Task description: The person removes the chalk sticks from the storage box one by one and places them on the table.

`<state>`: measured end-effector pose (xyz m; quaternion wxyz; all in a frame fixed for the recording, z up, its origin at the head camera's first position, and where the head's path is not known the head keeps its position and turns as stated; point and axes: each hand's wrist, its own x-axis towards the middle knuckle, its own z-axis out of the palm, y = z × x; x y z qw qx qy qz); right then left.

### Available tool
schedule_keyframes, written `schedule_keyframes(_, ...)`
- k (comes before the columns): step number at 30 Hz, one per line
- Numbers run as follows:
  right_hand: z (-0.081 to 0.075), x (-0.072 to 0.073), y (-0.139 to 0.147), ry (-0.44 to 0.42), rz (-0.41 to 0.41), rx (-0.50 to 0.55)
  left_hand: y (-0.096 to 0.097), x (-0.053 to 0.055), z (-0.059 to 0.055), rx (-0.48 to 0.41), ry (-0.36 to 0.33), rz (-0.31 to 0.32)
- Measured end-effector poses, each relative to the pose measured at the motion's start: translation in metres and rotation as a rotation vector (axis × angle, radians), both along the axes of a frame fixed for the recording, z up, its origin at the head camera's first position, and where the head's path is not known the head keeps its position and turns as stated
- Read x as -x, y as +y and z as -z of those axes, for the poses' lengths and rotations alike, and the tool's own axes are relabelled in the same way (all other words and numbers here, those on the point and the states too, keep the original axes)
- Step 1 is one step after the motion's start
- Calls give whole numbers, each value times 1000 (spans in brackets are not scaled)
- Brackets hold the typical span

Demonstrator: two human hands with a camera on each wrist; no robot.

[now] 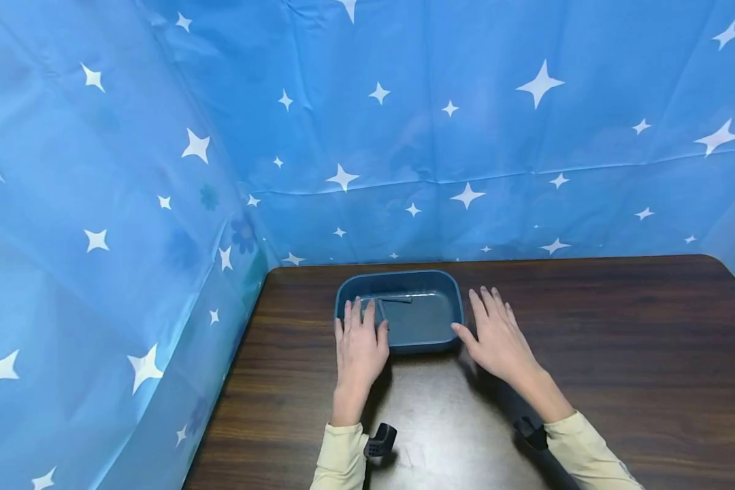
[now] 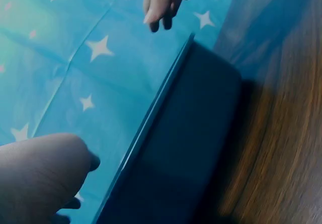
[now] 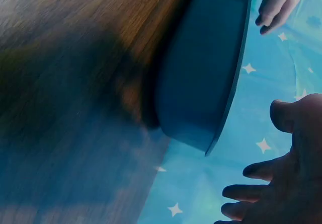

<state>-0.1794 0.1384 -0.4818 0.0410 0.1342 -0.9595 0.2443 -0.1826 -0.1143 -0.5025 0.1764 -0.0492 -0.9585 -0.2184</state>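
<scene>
A dark blue plastic tub (image 1: 422, 320) with rounded corners stands on the wooden table. Inside it lie two thin dark bars, one lengthwise (image 1: 397, 299) near the back wall and one slanting (image 1: 382, 310) beside the left fingers. My left hand (image 1: 360, 350) hovers over the tub's front left corner, fingers extended and holding nothing. To the right of the tub, my right hand (image 1: 499, 340) is spread wide, its thumb close to the right rim. In the right wrist view, the right hand (image 3: 287, 173) shows a gap between its fingers and the tub's outer wall (image 3: 206, 68).
The tub sits near the far edge of the dark wooden table (image 1: 618, 354). Blue cloth (image 1: 478, 136) printed with white stars hangs behind the table and along its left side. A small black device (image 1: 381, 441) is at the left wrist.
</scene>
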Motion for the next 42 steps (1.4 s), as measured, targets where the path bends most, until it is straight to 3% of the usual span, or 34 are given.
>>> schedule_keyframes(7,0,3,-19,6,-40,18,-32,0,7,-177,158,-236)
schedule_keyframes(9,0,4,-24,12,-45,28,-41,1,9,-287,159,-281)
schedule_keyframes(12,-1,6,-33,24,-45,37,-52,2,10,-484,105,-313)
schedule_keyframes(21,4,9,-55,46,-85,35,-67,6,17,-878,-122,-296)
schedule_keyframes(25,9,12,-64,38,-106,33,-72,5,20,-1129,-196,-284)
schedule_keyframes(28,8,22,-75,89,-116,40,-77,6,19,-1286,-239,-271)
schedule_keyframes(33,-2,41,-96,130,-133,53,-82,7,17,-1365,-311,-257)
schedule_keyframes(37,-11,50,-109,22,-157,103,-79,8,16,-1408,-321,-248)
schedule_keyframes(42,-7,63,-111,-70,-151,140,-72,13,19,-1433,-329,-225)
